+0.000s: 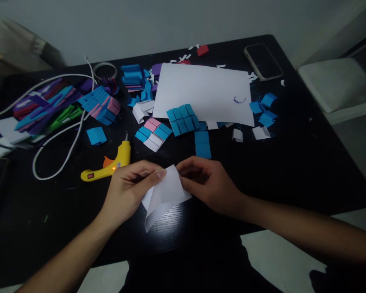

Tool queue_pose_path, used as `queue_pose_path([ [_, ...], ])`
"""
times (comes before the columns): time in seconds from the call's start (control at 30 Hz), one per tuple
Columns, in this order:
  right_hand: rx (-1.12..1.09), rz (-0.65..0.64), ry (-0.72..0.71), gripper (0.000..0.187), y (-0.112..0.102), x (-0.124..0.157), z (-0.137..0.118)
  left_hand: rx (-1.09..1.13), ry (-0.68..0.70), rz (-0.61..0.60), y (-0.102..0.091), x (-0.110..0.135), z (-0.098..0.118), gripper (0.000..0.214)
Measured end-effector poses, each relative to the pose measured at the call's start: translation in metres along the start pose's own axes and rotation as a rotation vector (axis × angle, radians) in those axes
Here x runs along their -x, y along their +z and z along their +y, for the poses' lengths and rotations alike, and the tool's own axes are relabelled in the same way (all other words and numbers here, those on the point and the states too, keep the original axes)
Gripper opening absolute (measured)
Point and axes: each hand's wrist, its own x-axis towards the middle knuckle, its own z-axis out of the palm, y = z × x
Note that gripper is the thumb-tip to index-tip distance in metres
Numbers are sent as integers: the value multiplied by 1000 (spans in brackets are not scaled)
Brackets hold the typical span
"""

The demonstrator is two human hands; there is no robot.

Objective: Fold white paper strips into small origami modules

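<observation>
No text, brand or number can be read. The glue gun (124, 153) bears a small pale label (118, 165) on its body, its marks too tiny and blurred to make out. Its red switch (90, 176), set in the handle end, may carry a sign, likewise too small to tell. On the large sheet (201, 91), a thin purple squiggle (239, 100) forms no legible letter.

A piece of plain white paper (171, 185) sits between six and seven o'clock from the middle of the view, pinched near its ten and two o'clock edges. It is partly folded, one layer lying over another. One corner points to twelve o'clock; the loose, curling lower corner hangs towards seven o'clock.
</observation>
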Motion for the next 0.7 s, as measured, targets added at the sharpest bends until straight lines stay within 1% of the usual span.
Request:
queue_pose_path([
  [0.13,86,30,-43,13,0,1,1,-72,64,8,0,2,3,8],
  [0.33,122,-30,-116,11,-1,2,5,-132,176,-37,1,2,2,6],
  [0.4,134,-28,-133,12,-1,2,5,-137,208,-43,1,1,2,6],
  [0.5,127,15,-111,19,-2,2,4,-150,216,-31,1,1,2,3],
  [0.57,101,50,-72,19,-4,2,2,-166,220,-16,1,1,1,5],
  [0.63,61,48,-40,22,-5,3,0,-192,237,10,1,2,1,4],
  [0.7,8,7,-14,28,-6,3,-1,-218,267,37,3,4,0,5],
])
